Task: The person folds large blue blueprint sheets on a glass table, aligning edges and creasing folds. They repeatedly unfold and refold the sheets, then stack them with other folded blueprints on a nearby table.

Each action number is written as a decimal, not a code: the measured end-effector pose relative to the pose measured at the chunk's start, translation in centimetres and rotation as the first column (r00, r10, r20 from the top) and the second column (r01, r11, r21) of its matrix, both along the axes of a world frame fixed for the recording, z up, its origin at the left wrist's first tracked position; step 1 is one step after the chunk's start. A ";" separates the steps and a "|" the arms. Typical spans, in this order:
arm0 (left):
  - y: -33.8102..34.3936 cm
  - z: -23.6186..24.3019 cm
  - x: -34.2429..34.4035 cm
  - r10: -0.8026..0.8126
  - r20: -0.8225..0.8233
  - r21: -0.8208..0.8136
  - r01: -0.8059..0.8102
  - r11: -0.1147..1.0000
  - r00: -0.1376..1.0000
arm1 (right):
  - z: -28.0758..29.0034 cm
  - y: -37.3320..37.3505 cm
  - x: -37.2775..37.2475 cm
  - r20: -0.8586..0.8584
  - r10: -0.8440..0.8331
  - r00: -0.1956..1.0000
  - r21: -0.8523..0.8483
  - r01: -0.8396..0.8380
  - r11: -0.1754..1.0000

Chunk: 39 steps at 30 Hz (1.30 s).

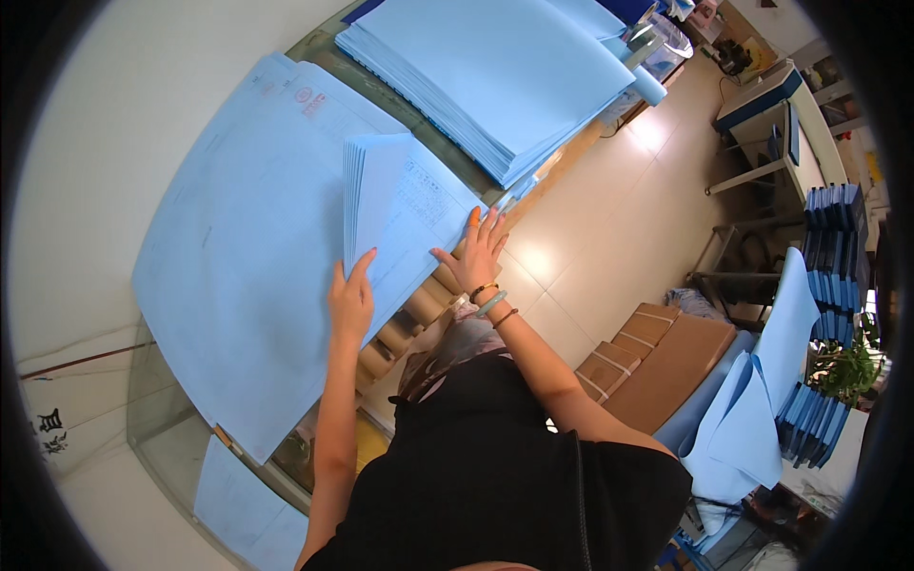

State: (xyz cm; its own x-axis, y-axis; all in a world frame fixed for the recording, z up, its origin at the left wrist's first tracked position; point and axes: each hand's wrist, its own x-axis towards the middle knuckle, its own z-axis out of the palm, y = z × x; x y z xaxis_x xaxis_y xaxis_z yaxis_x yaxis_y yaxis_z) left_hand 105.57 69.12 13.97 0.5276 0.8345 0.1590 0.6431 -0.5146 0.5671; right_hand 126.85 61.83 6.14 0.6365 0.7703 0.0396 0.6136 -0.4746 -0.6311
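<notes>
A large blue printed drawing sheet (257, 209) lies spread over the glass-topped table, with red stamps near its far edge. Part of it rises in a narrow pleated fold (367, 190), its layers stacked like a fan. My left hand (352, 300) grips the near end of this fold between thumb and fingers. At the sheet's right edge my right hand (476, 252) rests with fingers spread, holding nothing. One of its fingers wears an orange finger cover (473, 217), and bracelets circle the wrist.
A thick stack of folded blue sheets (495, 76) sits at the table's far end. Brown cardboard tubes (424, 305) are under its near edge. On the right are strapped cardboard boxes (657, 352), draped blue sheets (743, 419), stacked blue folders (833, 266) and a plant (843, 371).
</notes>
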 end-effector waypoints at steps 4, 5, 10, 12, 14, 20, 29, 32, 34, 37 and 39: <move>-1.0 -0.8 1.7 0.002 0.014 0.194 -0.005 0.981 1.000 | -1.3 0.4 -1.4 0.002 0.120 0.993 0.084 -0.119 0.989; -1.4 -1.0 1.8 -0.002 -0.004 0.207 0.003 0.978 1.000 | -2.2 0.7 -2.3 -0.066 0.195 0.979 0.210 -0.177 0.962; -1.8 -3.0 1.7 0.161 -0.069 0.234 -0.141 0.962 0.984 | 0.7 1.5 -0.7 -0.351 0.352 0.868 0.397 -0.202 0.895; -1.0 -3.2 0.9 0.199 0.067 0.080 -0.205 0.976 0.978 | -0.5 1.5 0.3 -0.126 0.009 0.992 0.195 0.016 0.981; -0.3 -3.0 0.8 0.227 0.135 -0.001 -0.229 0.973 0.965 | -1.8 1.2 0.8 0.172 -0.164 0.971 0.042 0.159 0.986; -0.4 -3.2 0.7 0.095 -0.056 0.196 -0.082 0.977 0.994 | -1.1 1.7 -2.8 -0.366 0.334 0.869 0.399 -0.178 0.899; 0.5 -4.7 -0.8 0.215 0.099 -0.012 -0.214 0.977 0.972 | -1.3 0.8 -0.5 0.158 -0.110 0.981 -0.033 0.116 0.993; 0.1 -4.1 -0.4 0.128 0.007 0.074 -0.128 0.989 0.992 | -2.1 1.7 -2.5 0.099 0.074 0.992 0.096 -0.083 0.992; 0.1 -3.3 0.0 0.096 -0.014 0.131 -0.094 0.987 0.995 | 0.9 2.0 -2.6 -0.422 0.399 0.814 0.467 -0.182 0.865; -0.3 -2.7 0.6 0.122 0.041 0.084 -0.125 0.989 0.992 | 3.0 2.2 -1.6 -0.612 0.340 0.714 0.594 0.132 0.794; -0.3 -2.8 0.4 0.173 0.083 -0.036 -0.170 0.985 0.981 | 2.3 2.0 -1.7 -0.792 0.348 0.501 0.549 0.334 0.767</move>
State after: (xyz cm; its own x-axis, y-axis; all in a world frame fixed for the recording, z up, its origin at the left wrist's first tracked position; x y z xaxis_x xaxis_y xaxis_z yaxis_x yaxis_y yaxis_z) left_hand 106.01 68.83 11.20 0.3617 0.9163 0.1718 0.6688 -0.3834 0.6369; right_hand 125.13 63.84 8.47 0.6078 0.7909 -0.0708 -0.3545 0.1904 -0.9155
